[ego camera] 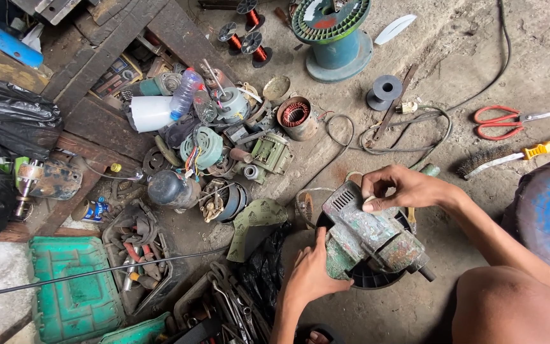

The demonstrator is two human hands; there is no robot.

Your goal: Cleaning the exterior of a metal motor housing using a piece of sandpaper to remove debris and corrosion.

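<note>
A worn grey-green motor housing [369,230] with flaking paint lies on a black round grille [367,275] on the concrete floor. My left hand [313,272] presses against its near left end with the fingers wrapped on it. My right hand [397,188] rests on its top far side, fingertips pinching near the vented end. A short shaft [426,272] sticks out at the housing's right end.
A heap of motor parts [224,153], a copper-wound stator [295,116], a green spool [332,32], red scissors [507,121], a wire brush [510,157], a green toolbox lid [74,293], wrenches [230,309], black bags [7,121] and wooden planks [116,70] surround me.
</note>
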